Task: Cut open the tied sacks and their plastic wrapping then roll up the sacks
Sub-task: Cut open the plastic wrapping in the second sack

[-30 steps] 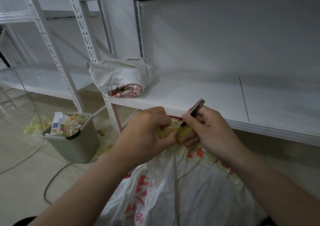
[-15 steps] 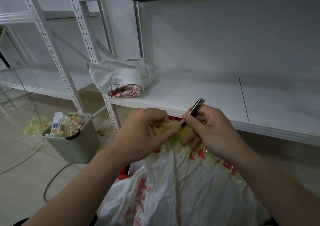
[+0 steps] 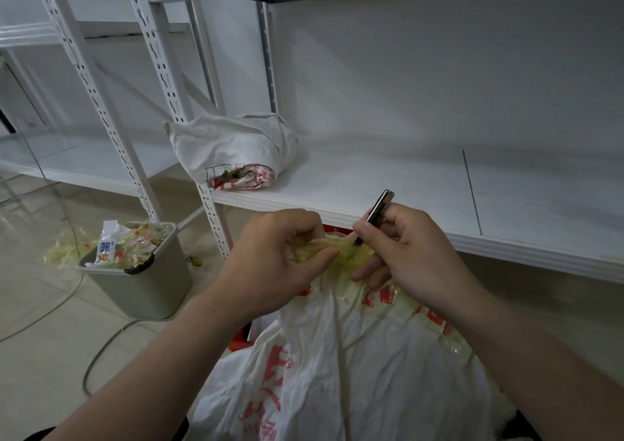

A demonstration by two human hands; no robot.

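Observation:
A white sack point(image 3: 341, 373) with red print stands in front of me, its neck bunched up and wound in yellowish plastic wrapping point(image 3: 332, 250). My left hand point(image 3: 270, 265) grips the bunched neck from the left. My right hand point(image 3: 405, 255) holds a small metal knife point(image 3: 380, 206), its blade tip pressed into the wrapping just right of my left thumb. The blade itself is mostly hidden by my fingers. A rolled-up white sack point(image 3: 233, 150) lies on the white shelf point(image 3: 388, 184) behind.
A grey-green bin point(image 3: 141, 285) full of cut plastic scraps stands on the floor at the left, with more scraps beside it. Cables point(image 3: 98, 353) trail over the tiled floor. White perforated rack posts point(image 3: 175, 103) rise at the left.
My left hand has shifted its grip slightly on the bunched neck, and the sack top sits a bit higher. The knife stays at the wrapping with little movement.

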